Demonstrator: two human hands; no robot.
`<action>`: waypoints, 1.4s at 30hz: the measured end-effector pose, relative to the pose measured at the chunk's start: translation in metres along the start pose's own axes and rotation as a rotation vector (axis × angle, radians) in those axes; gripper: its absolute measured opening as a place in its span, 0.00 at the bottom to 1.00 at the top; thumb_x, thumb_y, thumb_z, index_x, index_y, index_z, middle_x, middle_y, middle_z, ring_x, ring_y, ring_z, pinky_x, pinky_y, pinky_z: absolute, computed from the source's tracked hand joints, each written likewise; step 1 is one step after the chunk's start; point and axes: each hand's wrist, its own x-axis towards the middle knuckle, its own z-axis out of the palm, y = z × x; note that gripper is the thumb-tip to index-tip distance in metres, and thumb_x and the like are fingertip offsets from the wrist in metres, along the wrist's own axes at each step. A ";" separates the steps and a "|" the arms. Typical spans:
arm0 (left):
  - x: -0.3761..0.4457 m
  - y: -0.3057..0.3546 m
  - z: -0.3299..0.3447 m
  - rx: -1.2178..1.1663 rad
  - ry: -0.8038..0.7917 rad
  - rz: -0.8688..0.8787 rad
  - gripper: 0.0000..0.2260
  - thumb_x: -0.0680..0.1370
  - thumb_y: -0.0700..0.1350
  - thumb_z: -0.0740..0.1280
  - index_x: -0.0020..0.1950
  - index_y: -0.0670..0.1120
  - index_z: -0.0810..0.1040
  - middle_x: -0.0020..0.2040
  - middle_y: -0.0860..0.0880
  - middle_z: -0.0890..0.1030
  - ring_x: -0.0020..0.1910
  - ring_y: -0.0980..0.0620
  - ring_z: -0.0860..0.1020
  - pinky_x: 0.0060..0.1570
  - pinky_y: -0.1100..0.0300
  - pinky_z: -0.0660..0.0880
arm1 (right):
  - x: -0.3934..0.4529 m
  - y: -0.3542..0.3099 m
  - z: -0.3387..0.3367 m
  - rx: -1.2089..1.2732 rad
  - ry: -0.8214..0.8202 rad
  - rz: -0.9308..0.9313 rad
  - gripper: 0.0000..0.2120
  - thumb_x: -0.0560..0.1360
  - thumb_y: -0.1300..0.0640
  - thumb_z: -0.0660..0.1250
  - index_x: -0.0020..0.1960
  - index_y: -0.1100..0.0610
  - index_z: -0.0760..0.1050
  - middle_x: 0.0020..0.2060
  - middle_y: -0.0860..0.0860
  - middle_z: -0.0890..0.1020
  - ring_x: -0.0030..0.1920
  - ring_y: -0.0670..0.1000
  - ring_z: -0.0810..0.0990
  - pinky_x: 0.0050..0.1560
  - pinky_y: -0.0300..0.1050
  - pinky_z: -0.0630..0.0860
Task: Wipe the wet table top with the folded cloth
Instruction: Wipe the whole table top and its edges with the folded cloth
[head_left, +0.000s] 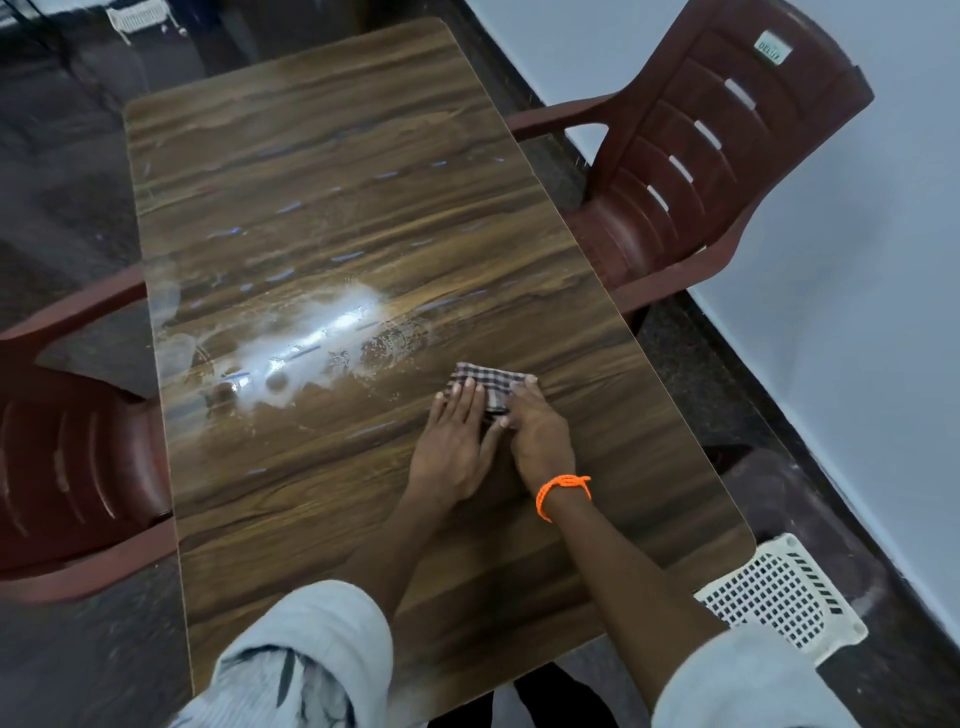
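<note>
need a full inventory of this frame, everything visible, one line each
table top: 1, brown wood grain, centre, running away from the camera
wet patch: 1, glare-white, left-centre of the table
folded cloth: 1, checked brown and white, on the table, right of the wet patch
chairs: 2, dark red plastic, one right of the table, one left
basket: 1, white lattice, by the table's near right corner
wristband: 1, orange, right wrist
sleeves: 2, pale, bottom edge
hands: 2, left hand and right hand, both flat on the cloth
</note>
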 end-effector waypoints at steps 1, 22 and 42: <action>-0.009 -0.006 -0.001 -0.009 -0.001 -0.016 0.33 0.85 0.62 0.44 0.84 0.43 0.51 0.84 0.45 0.50 0.83 0.50 0.46 0.81 0.51 0.41 | -0.004 -0.005 0.006 -0.003 -0.021 -0.017 0.18 0.73 0.73 0.63 0.62 0.67 0.76 0.64 0.64 0.75 0.71 0.62 0.66 0.72 0.48 0.60; -0.039 -0.016 -0.010 0.010 -0.047 -0.010 0.33 0.85 0.62 0.45 0.83 0.41 0.52 0.84 0.44 0.52 0.83 0.48 0.48 0.81 0.49 0.42 | -0.035 -0.021 0.025 -0.005 0.066 0.066 0.16 0.75 0.71 0.64 0.62 0.69 0.75 0.64 0.64 0.75 0.70 0.59 0.69 0.72 0.47 0.62; -0.098 -0.106 -0.015 0.067 -0.142 0.419 0.34 0.85 0.62 0.50 0.82 0.39 0.56 0.82 0.41 0.58 0.83 0.47 0.52 0.81 0.51 0.41 | -0.125 -0.099 0.114 -0.162 0.398 0.408 0.21 0.70 0.74 0.65 0.61 0.64 0.77 0.64 0.59 0.77 0.69 0.56 0.71 0.70 0.47 0.63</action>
